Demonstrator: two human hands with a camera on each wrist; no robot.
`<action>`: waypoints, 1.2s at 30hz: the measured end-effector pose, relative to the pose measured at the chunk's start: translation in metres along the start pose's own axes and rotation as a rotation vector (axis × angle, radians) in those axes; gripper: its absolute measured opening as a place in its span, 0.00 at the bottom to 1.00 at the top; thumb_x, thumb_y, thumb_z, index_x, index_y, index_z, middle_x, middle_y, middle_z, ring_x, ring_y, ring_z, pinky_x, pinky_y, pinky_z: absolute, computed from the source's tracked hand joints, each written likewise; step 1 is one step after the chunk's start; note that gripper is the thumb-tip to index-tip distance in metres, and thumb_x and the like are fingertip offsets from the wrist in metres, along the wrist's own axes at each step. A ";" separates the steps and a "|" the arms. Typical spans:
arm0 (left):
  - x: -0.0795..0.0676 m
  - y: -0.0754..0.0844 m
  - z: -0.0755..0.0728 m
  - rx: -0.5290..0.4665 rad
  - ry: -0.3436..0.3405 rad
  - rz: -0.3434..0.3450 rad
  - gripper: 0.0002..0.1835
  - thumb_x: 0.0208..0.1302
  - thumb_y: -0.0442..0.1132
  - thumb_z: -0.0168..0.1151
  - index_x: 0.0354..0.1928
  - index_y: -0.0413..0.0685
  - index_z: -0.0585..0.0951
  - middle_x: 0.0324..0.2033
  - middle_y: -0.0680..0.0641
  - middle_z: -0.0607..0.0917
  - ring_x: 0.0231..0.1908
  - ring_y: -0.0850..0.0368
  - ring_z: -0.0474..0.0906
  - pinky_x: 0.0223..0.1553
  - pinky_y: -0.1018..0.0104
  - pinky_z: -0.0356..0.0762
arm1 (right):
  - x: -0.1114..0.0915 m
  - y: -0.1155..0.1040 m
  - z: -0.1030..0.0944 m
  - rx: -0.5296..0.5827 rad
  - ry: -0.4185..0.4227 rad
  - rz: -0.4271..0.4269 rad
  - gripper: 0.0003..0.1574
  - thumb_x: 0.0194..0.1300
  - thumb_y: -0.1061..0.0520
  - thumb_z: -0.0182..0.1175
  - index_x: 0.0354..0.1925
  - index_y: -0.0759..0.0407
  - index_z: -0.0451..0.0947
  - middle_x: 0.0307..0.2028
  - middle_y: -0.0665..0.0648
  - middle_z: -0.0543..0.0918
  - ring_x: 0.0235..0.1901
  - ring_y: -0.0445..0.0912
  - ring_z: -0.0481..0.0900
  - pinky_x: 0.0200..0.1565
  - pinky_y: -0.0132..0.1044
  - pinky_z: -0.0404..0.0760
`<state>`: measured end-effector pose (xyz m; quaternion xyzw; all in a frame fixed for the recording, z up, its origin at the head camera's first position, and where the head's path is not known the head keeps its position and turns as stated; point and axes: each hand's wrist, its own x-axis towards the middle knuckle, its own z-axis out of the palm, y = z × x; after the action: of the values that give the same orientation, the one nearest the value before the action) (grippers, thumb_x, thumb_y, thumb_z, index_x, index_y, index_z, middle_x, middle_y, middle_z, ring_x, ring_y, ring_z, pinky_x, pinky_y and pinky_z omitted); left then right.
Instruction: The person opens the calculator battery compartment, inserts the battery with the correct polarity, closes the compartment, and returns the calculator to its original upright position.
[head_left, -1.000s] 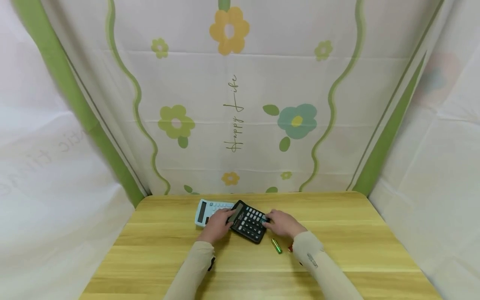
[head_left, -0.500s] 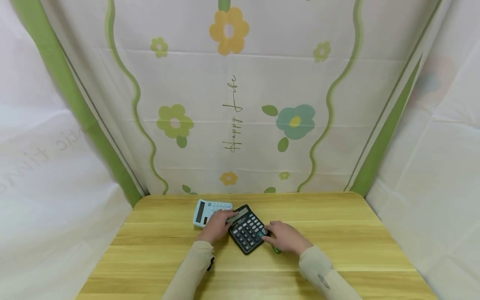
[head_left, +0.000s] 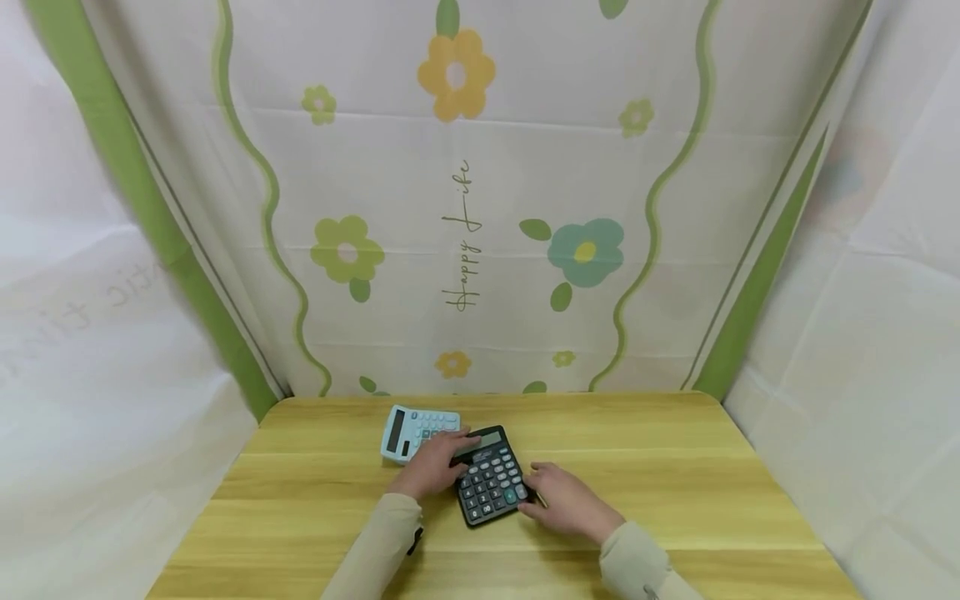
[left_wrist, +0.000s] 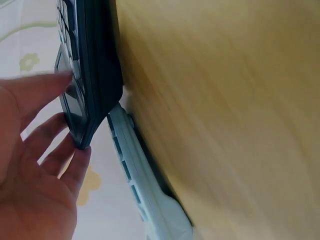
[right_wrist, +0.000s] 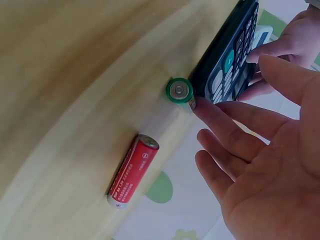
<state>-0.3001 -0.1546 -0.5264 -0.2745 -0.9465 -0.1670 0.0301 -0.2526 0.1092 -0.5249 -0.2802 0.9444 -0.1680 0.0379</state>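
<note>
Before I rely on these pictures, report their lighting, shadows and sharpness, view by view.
Head: soft, even light, the black calculator without strong glare, its key digits legible; left wrist: the table grain looks soft, a dark shadow showing under the blue calculator; right wrist: a narrow shadow edges the red battery, whose smallest print is unreadable.
</note>
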 end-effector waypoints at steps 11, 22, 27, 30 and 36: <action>-0.014 0.004 -0.002 -0.083 -0.160 0.056 0.57 0.44 0.67 0.70 0.75 0.61 0.54 0.74 0.52 0.52 0.71 0.43 0.52 0.66 0.39 0.58 | -0.014 -0.004 0.001 0.039 0.037 -0.015 0.37 0.63 0.40 0.60 0.61 0.63 0.73 0.64 0.64 0.70 0.63 0.60 0.68 0.57 0.65 0.69; -0.024 0.017 0.004 -0.074 -0.207 0.148 0.68 0.36 0.72 0.71 0.76 0.59 0.45 0.75 0.53 0.47 0.74 0.53 0.45 0.68 0.49 0.60 | -0.023 0.003 0.005 0.136 0.050 0.004 0.59 0.50 0.31 0.68 0.69 0.64 0.62 0.68 0.65 0.64 0.65 0.60 0.64 0.61 0.62 0.67; -0.028 0.022 0.009 -0.066 -0.197 0.188 0.65 0.41 0.73 0.66 0.76 0.58 0.44 0.75 0.53 0.48 0.73 0.55 0.46 0.68 0.51 0.59 | -0.035 0.004 0.007 0.159 0.003 -0.004 0.78 0.36 0.27 0.72 0.73 0.65 0.50 0.72 0.66 0.55 0.70 0.60 0.56 0.66 0.57 0.61; -0.031 0.026 0.011 -0.067 -0.186 0.215 0.63 0.44 0.73 0.64 0.76 0.56 0.45 0.75 0.53 0.47 0.73 0.54 0.47 0.69 0.51 0.58 | -0.041 0.005 0.009 0.139 0.006 -0.029 0.84 0.31 0.26 0.74 0.73 0.66 0.47 0.73 0.66 0.52 0.71 0.61 0.52 0.67 0.57 0.58; -0.039 0.028 0.012 -0.050 -0.146 0.168 0.61 0.48 0.73 0.61 0.76 0.55 0.44 0.75 0.53 0.45 0.73 0.53 0.47 0.68 0.51 0.58 | -0.046 0.006 0.010 0.127 0.042 -0.052 0.83 0.32 0.29 0.75 0.73 0.67 0.46 0.73 0.67 0.51 0.70 0.65 0.50 0.67 0.62 0.54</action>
<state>-0.2514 -0.1480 -0.5351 -0.3650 -0.9153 -0.1671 -0.0317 -0.2156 0.1359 -0.5369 -0.2983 0.9247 -0.2345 0.0316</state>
